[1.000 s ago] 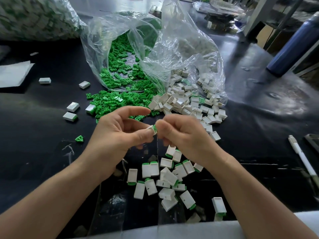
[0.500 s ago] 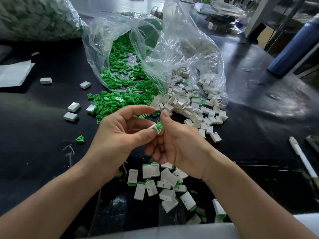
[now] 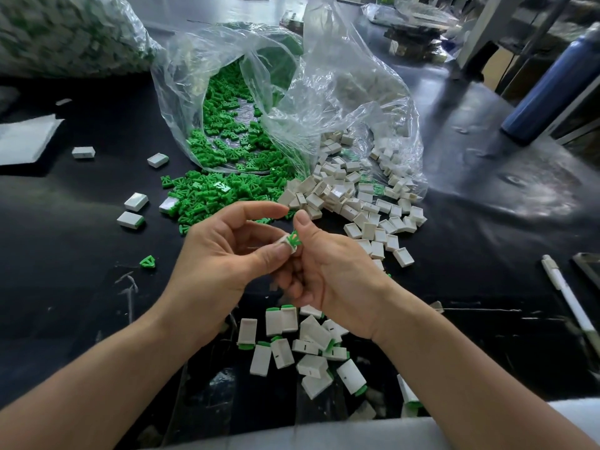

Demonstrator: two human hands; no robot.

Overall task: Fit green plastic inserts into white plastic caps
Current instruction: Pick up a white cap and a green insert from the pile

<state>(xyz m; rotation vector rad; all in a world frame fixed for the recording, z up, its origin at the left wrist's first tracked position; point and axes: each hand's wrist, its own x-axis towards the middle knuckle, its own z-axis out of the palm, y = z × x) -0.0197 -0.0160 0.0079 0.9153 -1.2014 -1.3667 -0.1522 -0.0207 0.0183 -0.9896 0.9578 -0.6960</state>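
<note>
Left hand (image 3: 224,254) pinches a white cap (image 3: 285,244), right hand (image 3: 334,274) a green insert (image 3: 294,239), over open black tabletop (image 3: 65,254).

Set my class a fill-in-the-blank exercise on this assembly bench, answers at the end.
1. The left hand pinches a white cap while the right hand presses a ____ insert into it.
2. Loose green inserts spill from a clear plastic ____.
3. The empty caps lie to the ____ of those inserts.
4. A white pen lies on the ____ table.
Answers: green, bag, right, black.
</note>
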